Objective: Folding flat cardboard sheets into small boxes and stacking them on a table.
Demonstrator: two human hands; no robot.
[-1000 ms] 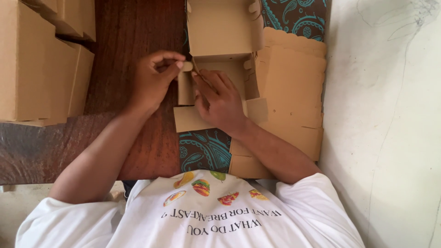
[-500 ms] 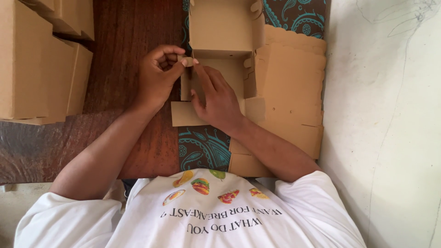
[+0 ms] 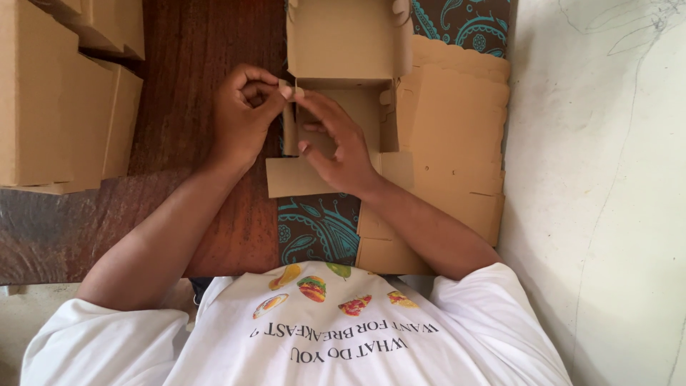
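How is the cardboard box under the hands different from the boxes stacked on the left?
The half-folded box lies open, its flaps spread and lid up; the stacked boxes are closed and fully formed. The half-folded box is held by the left hand and right hand; the stacked boxes sit untouched. Both are plain brown cardboard.

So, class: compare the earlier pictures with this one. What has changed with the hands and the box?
The left hand has slid up the box's side wall to its top corner, still pinching it. The right hand stays flat inside the box, fingertips now up by the left thumb. The flat cardboard and stacked boxes have not moved.
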